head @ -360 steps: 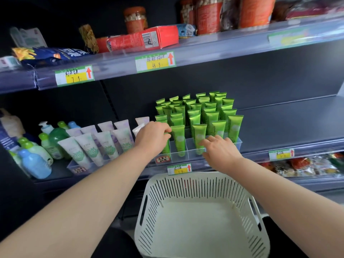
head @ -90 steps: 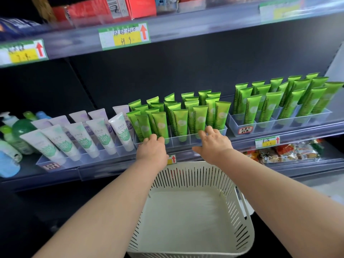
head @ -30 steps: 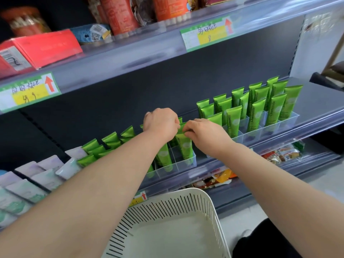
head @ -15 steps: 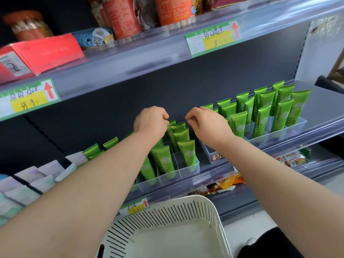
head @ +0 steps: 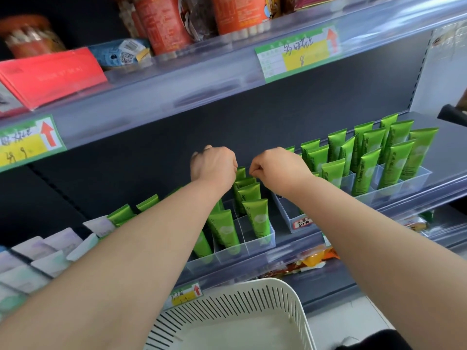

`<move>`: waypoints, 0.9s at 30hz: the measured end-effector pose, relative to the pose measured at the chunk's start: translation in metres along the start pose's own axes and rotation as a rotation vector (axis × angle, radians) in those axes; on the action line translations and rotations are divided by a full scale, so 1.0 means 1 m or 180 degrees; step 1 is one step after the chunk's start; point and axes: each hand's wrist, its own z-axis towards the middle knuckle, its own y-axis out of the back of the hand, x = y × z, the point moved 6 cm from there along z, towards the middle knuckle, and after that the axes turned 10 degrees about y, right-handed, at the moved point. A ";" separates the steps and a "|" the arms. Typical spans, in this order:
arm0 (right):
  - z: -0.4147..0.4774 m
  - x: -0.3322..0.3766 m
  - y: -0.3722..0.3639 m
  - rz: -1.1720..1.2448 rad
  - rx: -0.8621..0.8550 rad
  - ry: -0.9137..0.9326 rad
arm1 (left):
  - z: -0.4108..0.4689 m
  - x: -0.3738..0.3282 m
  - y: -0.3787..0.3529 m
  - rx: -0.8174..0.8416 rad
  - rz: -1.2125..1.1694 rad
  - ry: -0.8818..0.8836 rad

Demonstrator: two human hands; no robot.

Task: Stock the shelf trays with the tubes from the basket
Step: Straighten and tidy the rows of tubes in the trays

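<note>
Both hands reached over the middle tray (head: 252, 245), which sat on the shelf (head: 449, 137) at its front edge. The left hand (head: 213, 164) and right hand (head: 275, 168) hung close together above the tray's rear rows, knuckles up and fingers curled under. The right hand's thumb and forefinger were pressed together just beside the crimped top of a rear tube. The left hand's fingers were hidden behind the back of the hand. For either hand I could not tell whether the grip was clamped on a tube or simply closed on itself.

The green tubes (head: 256, 218) stood cap-down in the tray's clear compartments, leaning slightly back. The front row showed two of them, with more ranked behind and under the left forearm. A right tray (head: 414, 178) stood near the shelf's right end, also at the front edge, apart from the middle one. It was filled with more green tubes (head: 394, 160) in several rows. Pale tubes (head: 63, 242) lay in rows toward the shelf's left end.

The basket (head: 285, 294), cream and slotted, sat below the shelf's front edge, between the two forearms. On the upper shelf (head: 177, 82) a red box (head: 50, 74) lay at the left, and orange jars (head: 164, 24) stood further right. A green and yellow tag (head: 295, 54) was fixed to the upper shelf's front edge.
</note>
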 end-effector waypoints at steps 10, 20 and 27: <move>-0.011 0.000 0.001 0.0105 -0.0159 0.0121 | 0.001 0.006 -0.008 0.0249 -0.0558 0.0203; 0.000 0.008 -0.003 0.0109 0.0083 -0.0028 | -0.001 0.017 -0.006 0.0281 -0.0498 0.0290; 0.001 0.003 0.003 -0.0287 -0.0090 -0.0044 | 0.006 0.009 -0.005 0.0119 -0.0670 0.0210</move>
